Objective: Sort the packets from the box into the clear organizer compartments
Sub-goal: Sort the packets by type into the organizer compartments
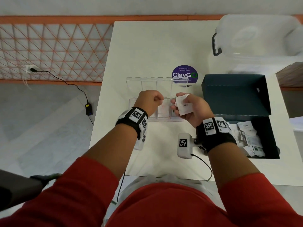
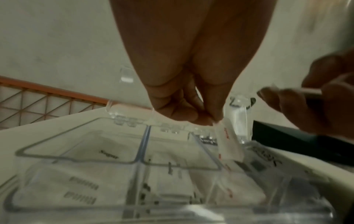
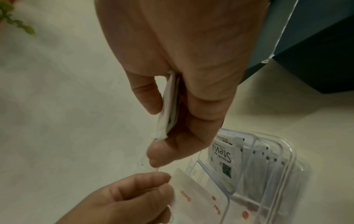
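Two hands are busy over the clear plastic organizer with hinged lids [image 1: 148,89]. My left hand [image 1: 151,99] pinches a white paper packet with red print [image 2: 229,144] by its top edge, fingers curled; it hangs long axis upright, lower edge over the third compartment from the left, where other red-printed packets lie. So the drop is straight down, and the left hand is nearest. My right hand [image 1: 191,108] grips a small stack of white packets [image 1: 184,105] just to the right. More packets wait in the dark blue cardboard box [image 1: 262,136] farther right.
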Motion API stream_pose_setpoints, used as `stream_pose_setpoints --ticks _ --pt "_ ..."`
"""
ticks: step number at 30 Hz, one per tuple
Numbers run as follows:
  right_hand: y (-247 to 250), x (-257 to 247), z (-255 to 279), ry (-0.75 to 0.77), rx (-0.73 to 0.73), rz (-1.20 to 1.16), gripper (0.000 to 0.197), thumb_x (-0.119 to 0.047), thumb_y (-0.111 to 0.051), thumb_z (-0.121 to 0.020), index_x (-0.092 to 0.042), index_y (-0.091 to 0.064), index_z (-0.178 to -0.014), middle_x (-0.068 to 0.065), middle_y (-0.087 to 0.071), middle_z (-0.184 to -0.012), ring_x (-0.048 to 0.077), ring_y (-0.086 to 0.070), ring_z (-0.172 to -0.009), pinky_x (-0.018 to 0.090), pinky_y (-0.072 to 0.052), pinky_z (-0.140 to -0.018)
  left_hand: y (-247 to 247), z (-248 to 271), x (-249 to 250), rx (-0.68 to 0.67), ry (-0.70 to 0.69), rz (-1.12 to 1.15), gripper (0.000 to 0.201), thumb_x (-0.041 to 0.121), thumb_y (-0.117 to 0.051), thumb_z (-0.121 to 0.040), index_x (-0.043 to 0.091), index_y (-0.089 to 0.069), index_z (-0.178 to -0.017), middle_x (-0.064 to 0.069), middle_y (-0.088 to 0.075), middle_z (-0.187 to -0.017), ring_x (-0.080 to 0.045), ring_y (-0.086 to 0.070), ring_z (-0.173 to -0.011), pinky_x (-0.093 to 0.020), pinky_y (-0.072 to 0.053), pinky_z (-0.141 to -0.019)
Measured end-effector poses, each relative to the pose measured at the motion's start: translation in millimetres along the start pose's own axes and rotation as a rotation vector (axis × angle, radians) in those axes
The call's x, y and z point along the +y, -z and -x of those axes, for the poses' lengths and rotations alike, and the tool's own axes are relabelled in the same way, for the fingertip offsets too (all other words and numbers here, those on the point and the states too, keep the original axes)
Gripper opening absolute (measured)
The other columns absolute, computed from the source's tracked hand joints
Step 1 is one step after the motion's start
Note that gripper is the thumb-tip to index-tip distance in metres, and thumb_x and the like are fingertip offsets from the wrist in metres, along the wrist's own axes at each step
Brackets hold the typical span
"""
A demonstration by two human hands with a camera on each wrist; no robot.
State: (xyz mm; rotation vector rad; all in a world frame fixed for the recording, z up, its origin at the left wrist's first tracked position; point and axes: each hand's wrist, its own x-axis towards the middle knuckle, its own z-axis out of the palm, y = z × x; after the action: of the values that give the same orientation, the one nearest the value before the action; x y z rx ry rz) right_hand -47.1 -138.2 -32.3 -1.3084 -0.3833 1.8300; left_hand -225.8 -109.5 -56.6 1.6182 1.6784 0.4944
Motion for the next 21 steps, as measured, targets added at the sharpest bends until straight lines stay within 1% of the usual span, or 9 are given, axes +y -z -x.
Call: stream_pose_setpoints --ticks 2,4,6,8,10,15,17,19,21 --pt "-1.0 -0.4 1.5 0.0 -0.009 0.005 0.025 0.001 -0.037 -0.091 -0.004 -0.056 -0.106 0.017 -0.067 -0.082 0.029 -0.065 -0.068 0.034 -0.051 -0.063 -6.1 -1.7 1.2 -0.041 -0.028 -0.071 0.015 0.01 -0.068 -0.085 0.014 -0.073 -0.099 -0.001 -0.068 -0.09 -0.012 -0.062 -0.082 -0.003 -0.037 -0.067" --pt "-1.8 -0.1 2.1 -0.005 -0.02 0.005 0.024 0.0 -0.038 -0.092 -0.005 -0.057 -0.106 0.018 -0.067 -0.083 0.03 -0.065 -0.069 0.035 -0.052 -0.065 -11.1 -2.4 1.1 -0.052 -0.085 -0.172 0.019 0.01 -0.067 -0.086 0.012 -0.071 -0.104 -0.006 -0.067 -0.104 -0.019 -0.062 -0.095 -0.018 -0.043 -0.08" --pt "-1.6 -0.1 1.4 -0.01 -0.025 -0.003 0.024 0.0 -0.039 -0.092 -0.004 -0.057 -0.106 0.018 -0.067 -0.084 0.031 -0.065 -0.07 0.036 -0.052 -0.067 -13.0 -2.3 -0.4 -0.031 -0.13 -0.267 0.018 0.011 -0.063 -0.089 0.012 -0.07 -0.106 -0.009 -0.059 -0.111 -0.023 -0.059 -0.098 -0.03 -0.046 -0.086" --pt "0.6 -1.0 -0.6 -0.011 -0.032 -0.015 0.025 -0.001 -0.038 -0.092 -0.004 -0.058 -0.107 0.018 -0.068 -0.085 0.031 -0.066 -0.07 0.037 -0.053 -0.068 -13.6 -2.1 -3.1 -0.035 -0.16 -0.344 0.022 0.009 -0.056 -0.091 0.014 -0.071 -0.106 -0.009 -0.054 -0.111 -0.025 -0.058 -0.097 -0.033 -0.046 -0.084" --pt "2.9 -1.1 -2.7 -0.011 -0.04 -0.026 0.026 -0.002 -0.038 -0.093 -0.003 -0.059 -0.108 0.019 -0.069 -0.086 0.033 -0.067 -0.073 0.039 -0.055 -0.07 -14.6 -0.6 -4.9 -0.09 -0.174 -0.415 0.028 0.009 -0.051 -0.092 0.019 -0.072 -0.108 -0.009 -0.052 -0.109 -0.026 -0.057 -0.096 -0.033 -0.045 -0.08" --pt "3.0 4.3 -5.5 0.022 -0.055 0.008 0.023 -0.001 -0.045 -0.094 -0.002 -0.06 -0.111 0.021 -0.071 -0.092 0.038 -0.069 -0.084 0.046 -0.058 -0.078 -16.3 5.7 -3.5 -0.142 -0.177 -0.622 0.027 0.023 -0.05 -0.092 0.028 -0.07 -0.11 -0.008 -0.051 -0.108 -0.029 -0.054 -0.098 -0.039 -0.042 -0.084" --pt "2.4 5.9 -6.0 0.046 -0.075 0.038 0.021 0.001 -0.047 -0.095 -0.003 -0.059 -0.112 0.02 -0.07 -0.094 0.037 -0.069 -0.084 0.046 -0.059 -0.076 -13.6 7.1 -2.4 -0.106 -0.172 -0.534 0.027 0.023 -0.051 -0.092 0.027 -0.07 -0.111 -0.007 -0.051 -0.109 -0.026 -0.055 -0.096 -0.037 -0.044 -0.083" --pt "2.0 7.1 -7.1 0.063 -0.074 0.066 0.021 0.002 -0.048 -0.096 -0.005 -0.059 -0.113 0.02 -0.07 -0.098 0.037 -0.069 -0.086 0.046 -0.059 -0.075 -6.0 8.0 1.5 -0.029 -0.132 -0.272 0.023 0.022 -0.054 -0.091 0.025 -0.07 -0.107 -0.002 -0.051 -0.107 -0.019 -0.056 -0.09 -0.032 -0.045 -0.081" --pt "0.8 8.3 -8.2 0.079 -0.057 0.114 0.02 0.001 -0.053 -0.097 -0.007 -0.062 -0.113 0.021 -0.069 -0.106 0.038 -0.071 -0.092 0.046 -0.06 -0.074 2.5 10.6 9.1 0.018 -0.102 0.034 0.016 0.03 -0.061 -0.088 0.028 -0.068 -0.102 0.004 -0.054 -0.1 -0.01 -0.055 -0.084 -0.027 -0.044 -0.077"
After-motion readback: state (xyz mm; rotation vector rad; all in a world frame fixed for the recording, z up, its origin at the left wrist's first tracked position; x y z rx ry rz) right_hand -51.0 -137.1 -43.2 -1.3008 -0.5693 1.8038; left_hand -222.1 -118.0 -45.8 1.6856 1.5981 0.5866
